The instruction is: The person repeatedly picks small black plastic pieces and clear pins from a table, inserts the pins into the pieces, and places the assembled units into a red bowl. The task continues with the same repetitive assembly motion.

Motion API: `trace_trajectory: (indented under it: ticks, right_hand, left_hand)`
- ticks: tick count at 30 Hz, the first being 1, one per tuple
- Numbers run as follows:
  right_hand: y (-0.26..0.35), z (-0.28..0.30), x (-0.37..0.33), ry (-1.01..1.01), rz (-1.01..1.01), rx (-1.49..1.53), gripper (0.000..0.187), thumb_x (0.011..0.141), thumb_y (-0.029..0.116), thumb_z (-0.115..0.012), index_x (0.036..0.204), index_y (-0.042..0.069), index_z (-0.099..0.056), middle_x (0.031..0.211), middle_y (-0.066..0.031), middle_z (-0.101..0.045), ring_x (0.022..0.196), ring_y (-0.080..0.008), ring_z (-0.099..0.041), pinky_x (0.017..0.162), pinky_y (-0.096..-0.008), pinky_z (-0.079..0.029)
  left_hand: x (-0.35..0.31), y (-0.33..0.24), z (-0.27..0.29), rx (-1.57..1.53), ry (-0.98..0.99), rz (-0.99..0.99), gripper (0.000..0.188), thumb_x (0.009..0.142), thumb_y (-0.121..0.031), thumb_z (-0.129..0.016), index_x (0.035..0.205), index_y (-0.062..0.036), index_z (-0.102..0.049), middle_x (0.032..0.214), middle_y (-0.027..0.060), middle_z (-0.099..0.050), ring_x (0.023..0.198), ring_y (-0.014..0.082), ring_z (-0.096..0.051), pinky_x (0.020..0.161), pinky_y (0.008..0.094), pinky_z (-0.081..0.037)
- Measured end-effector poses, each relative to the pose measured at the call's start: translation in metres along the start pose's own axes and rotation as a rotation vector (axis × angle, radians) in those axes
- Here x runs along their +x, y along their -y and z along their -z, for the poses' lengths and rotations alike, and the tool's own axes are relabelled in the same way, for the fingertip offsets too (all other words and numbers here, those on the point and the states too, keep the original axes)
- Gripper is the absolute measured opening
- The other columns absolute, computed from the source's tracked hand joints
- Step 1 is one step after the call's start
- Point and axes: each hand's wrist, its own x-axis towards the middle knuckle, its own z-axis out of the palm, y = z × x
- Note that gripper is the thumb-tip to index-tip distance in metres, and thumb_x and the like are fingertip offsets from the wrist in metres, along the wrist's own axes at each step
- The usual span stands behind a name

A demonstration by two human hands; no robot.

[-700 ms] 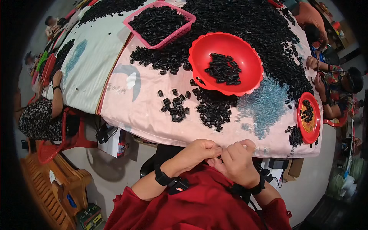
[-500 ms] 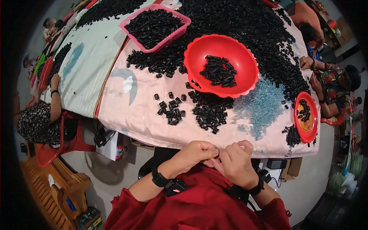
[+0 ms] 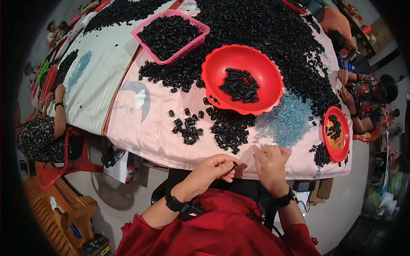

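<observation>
My left hand (image 3: 210,173) pinches a small black plastic piece (image 3: 234,166) between thumb and fingertips, just off the table's near edge. To its right, my right hand (image 3: 272,166) lies over the edge with thumb and fingers apart. Its fingertips are by the near end of a heap of tiny clear bluish pieces (image 3: 288,119). I see nothing held in it. Short black cylinders form a loose cluster (image 3: 188,130) and a denser pile (image 3: 230,133) beyond my left hand. A scalloped red bowl (image 3: 218,62) behind them holds longer black pieces (image 3: 241,85).
A pink basket (image 3: 190,46) full of black pieces stands at far left. A large black heap (image 3: 256,25) covers the table's back. At right sits a red oval tray (image 3: 347,137). Other people sit at both sides. A red chair (image 3: 70,160) and wooden furniture (image 3: 60,209) stand at left.
My hands were together at the table edge and have come apart. The right moved forward toward the bluish heap; the left stayed near the edge, a black piece now showing in its fingers.
</observation>
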Motion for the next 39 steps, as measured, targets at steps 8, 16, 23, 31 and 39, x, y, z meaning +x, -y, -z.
trace_trajectory:
  ticks: [8,16,23,31,39]
  right_hand:
    - [-0.013,-0.01,0.005,-0.075,-0.021,0.033,0.024,0.09,0.007,-0.076,0.113,0.011,-0.076,0.092,-0.0006,-0.064,0.093,-0.0209,-0.064,0.096,-0.0461,-0.035]
    - [-0.019,-0.008,-0.003,-0.155,-0.184,0.15,0.019,0.091,0.005,-0.075,0.109,0.01,-0.073,0.093,-0.0031,-0.067,0.089,-0.0211,-0.063,0.095,-0.0443,-0.035]
    - [-0.036,-0.003,-0.013,-0.102,-0.153,0.111,0.017,0.091,0.005,-0.075,0.107,0.011,-0.073,0.092,-0.0028,-0.068,0.088,-0.0218,-0.063,0.094,-0.0426,-0.035]
    - [-0.034,-0.007,-0.009,-0.182,-0.245,0.115,0.017,0.091,0.005,-0.075,0.107,0.011,-0.073,0.095,-0.0035,-0.068,0.09,-0.022,-0.063,0.094,-0.0411,-0.035]
    - [-0.032,-0.006,-0.012,-0.139,-0.214,0.162,0.015,0.092,0.005,-0.075,0.105,0.011,-0.073,0.094,-0.004,-0.068,0.091,-0.0221,-0.064,0.093,-0.0413,-0.035]
  left_hand:
    - [-0.001,0.009,0.006,-0.049,0.075,-0.099,0.047,0.109,-0.043,-0.061,0.128,0.0,-0.068,0.107,0.004,-0.068,0.091,0.0112,-0.064,0.085,0.0327,-0.06]
    - [-0.006,0.002,0.004,-0.059,0.04,-0.113,0.047,0.108,-0.045,-0.063,0.124,-0.0012,-0.068,0.099,0.0045,-0.069,0.088,0.013,-0.066,0.084,0.0323,-0.06]
    - [-0.004,0.006,0.007,-0.027,0.063,-0.107,0.042,0.11,-0.042,-0.062,0.121,-0.0019,-0.067,0.097,0.0064,-0.07,0.087,0.0156,-0.07,0.081,0.0323,-0.061]
    - [-0.005,0.005,0.004,-0.071,0.083,-0.106,0.041,0.11,-0.04,-0.061,0.121,-0.0018,-0.067,0.107,0.0065,-0.071,0.092,0.0171,-0.073,0.084,0.0343,-0.062]
    - [-0.004,0.007,0.006,-0.099,0.099,-0.088,0.043,0.11,-0.041,-0.062,0.121,-0.0004,-0.067,0.106,0.0063,-0.071,0.091,0.0159,-0.073,0.083,0.0326,-0.063]
